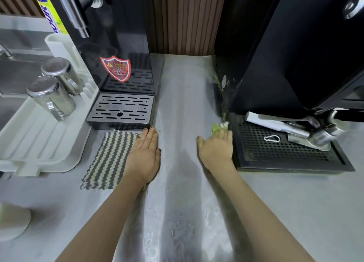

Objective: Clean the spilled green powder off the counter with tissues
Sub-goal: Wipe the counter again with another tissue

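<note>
My right hand (216, 150) lies flat on the grey counter (183, 104) and presses a green-stained tissue (218, 126) under its fingertips, right against the left edge of the black drip tray (291, 163). Most of the tissue is hidden under the fingers. Green powder smears (221, 88) cling to the lower left side of the black machine behind the tissue. My left hand (144, 155) rests flat on the counter with straight fingers, partly on a striped mat (110, 159), and holds nothing.
A black dispenser (110, 45) with a metal drip grate (122, 110) stands at the left. A white drying rack (45, 139) holds two steel cups (52, 96). Metal tools (291, 127) and a carabiner (272, 138) lie on the right tray. A white cup (11, 222) sits bottom left.
</note>
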`<move>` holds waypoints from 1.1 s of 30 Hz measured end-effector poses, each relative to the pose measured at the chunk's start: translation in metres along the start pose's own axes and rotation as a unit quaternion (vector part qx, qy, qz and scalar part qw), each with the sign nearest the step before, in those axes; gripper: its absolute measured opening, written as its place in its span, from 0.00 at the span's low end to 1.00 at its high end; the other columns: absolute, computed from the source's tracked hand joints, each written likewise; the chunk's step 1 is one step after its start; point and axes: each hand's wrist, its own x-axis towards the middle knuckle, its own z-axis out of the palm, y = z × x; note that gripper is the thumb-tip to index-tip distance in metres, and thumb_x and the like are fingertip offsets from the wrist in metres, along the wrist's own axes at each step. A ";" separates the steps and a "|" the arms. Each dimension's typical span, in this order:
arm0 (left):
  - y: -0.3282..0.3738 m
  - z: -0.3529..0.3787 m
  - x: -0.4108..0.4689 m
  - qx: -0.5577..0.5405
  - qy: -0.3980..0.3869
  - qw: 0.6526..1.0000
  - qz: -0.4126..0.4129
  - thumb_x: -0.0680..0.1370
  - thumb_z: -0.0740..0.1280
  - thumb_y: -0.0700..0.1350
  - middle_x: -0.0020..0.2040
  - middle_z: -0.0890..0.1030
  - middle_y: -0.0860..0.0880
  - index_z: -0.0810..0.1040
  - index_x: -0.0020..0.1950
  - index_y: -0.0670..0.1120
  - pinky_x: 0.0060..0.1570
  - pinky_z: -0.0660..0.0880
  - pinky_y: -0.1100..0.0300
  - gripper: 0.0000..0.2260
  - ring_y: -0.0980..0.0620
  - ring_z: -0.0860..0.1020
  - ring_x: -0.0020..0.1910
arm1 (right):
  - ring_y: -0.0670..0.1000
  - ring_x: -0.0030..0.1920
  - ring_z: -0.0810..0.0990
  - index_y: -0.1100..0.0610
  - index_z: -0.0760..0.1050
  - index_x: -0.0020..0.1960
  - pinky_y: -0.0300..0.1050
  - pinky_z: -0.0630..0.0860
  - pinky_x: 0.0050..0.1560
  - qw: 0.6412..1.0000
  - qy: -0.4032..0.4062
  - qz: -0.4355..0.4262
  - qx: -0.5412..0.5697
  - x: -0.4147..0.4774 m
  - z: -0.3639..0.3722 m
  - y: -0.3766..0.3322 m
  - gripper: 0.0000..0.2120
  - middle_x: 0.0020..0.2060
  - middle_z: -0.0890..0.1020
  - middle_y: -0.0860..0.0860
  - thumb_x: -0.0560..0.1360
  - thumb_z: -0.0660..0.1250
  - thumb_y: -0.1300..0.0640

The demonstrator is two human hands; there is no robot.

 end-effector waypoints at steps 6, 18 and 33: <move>0.002 -0.001 -0.001 0.011 -0.006 1.000 0.000 0.75 0.37 0.54 0.76 0.49 0.47 0.50 0.75 0.41 0.72 0.44 0.57 0.31 0.52 0.46 0.75 | 0.63 0.74 0.52 0.73 0.52 0.70 0.55 0.41 0.73 0.998 -0.041 0.004 -0.054 -0.045 0.005 0.004 0.37 0.71 0.55 0.69 0.78 0.33 0.42; 0.011 -0.014 -0.004 0.040 -0.043 0.998 -0.022 0.81 0.43 0.50 0.76 0.44 0.47 0.46 0.75 0.42 0.72 0.41 0.57 0.24 0.52 0.41 0.75 | 0.62 0.74 0.49 0.73 0.52 0.70 0.53 0.40 0.73 0.999 -0.029 -0.024 -0.024 -0.041 0.005 0.011 0.34 0.72 0.54 0.68 0.80 0.40 0.43; 0.021 -0.026 -0.071 -0.049 -0.021 0.997 -0.054 0.82 0.47 0.49 0.77 0.46 0.47 0.48 0.75 0.42 0.73 0.39 0.57 0.24 0.51 0.42 0.75 | 0.55 0.75 0.48 0.65 0.52 0.74 0.50 0.42 0.74 0.982 0.043 -0.147 0.108 -0.050 0.026 0.023 0.37 0.74 0.53 0.61 0.74 0.36 0.42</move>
